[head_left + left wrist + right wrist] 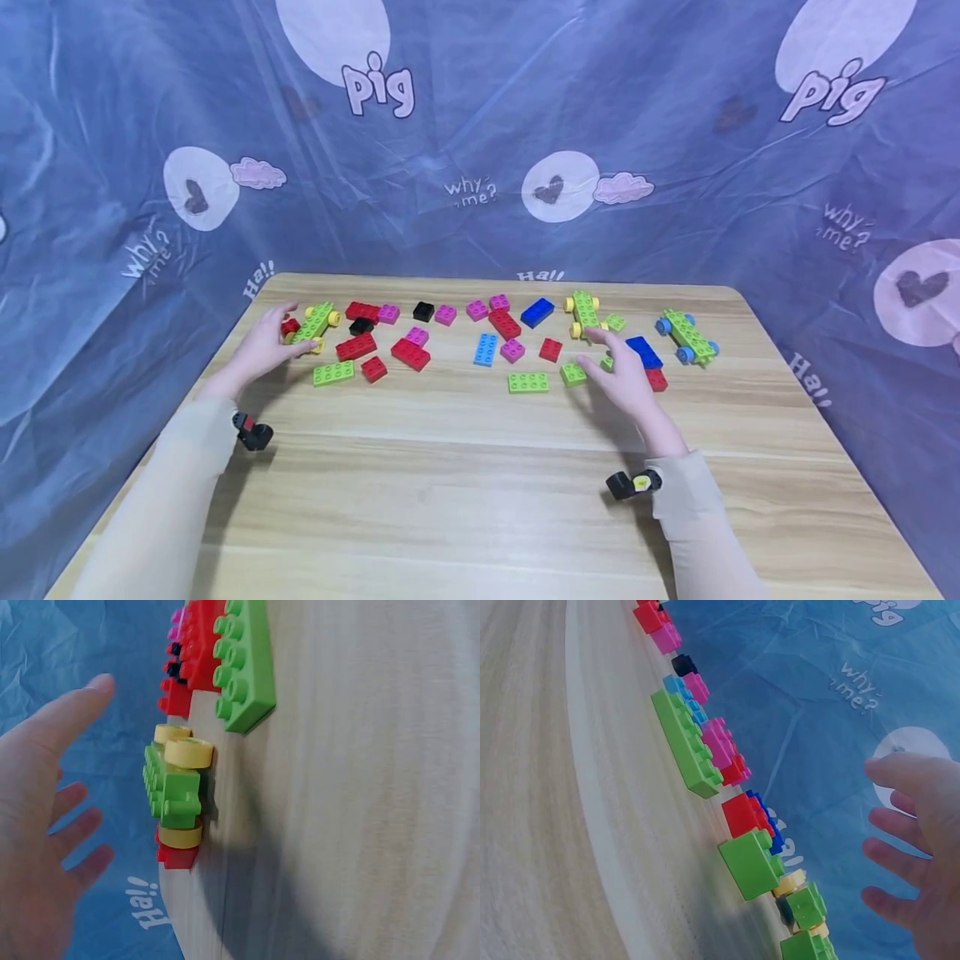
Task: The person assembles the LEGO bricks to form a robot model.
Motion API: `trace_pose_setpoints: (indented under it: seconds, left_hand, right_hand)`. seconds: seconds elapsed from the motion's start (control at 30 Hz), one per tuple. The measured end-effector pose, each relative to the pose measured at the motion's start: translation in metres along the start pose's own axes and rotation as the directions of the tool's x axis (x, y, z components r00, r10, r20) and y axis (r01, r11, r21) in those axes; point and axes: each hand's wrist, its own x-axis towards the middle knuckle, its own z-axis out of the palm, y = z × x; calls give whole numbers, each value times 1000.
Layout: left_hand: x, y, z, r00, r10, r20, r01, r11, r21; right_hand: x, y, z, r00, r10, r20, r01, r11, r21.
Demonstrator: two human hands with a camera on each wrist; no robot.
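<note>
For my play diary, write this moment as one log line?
left hand: empty, near toy car | right hand: empty, near green brick

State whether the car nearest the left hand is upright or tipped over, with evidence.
Upright: the car has its studs facing up, away from the table, and yellow wheels on both sides.

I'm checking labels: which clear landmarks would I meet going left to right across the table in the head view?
Left hand, rear black brick, light-blue brick, rear blue brick, right hand, blue-wheeled green car.
</note>
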Motion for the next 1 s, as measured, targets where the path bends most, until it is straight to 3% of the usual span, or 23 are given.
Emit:
trace_pose_setpoints:
  seconds: [0.5, 0.7, 1.0]
  left_hand:
    - [16, -4, 5, 985, -20, 173, 14, 999, 33]
    - [23, -7, 10, 985, -11, 175, 4, 999, 41]
    - [33, -7, 14, 985, -96, 144, 87, 994, 66]
  right_hand:
    - [-1, -1, 2, 1000, 0, 11, 0, 1000, 10]
    - [-2, 0, 2, 1000, 6, 6, -6, 1000, 4]
    - [-2, 0, 1, 1000, -18, -3, 18, 1000, -12]
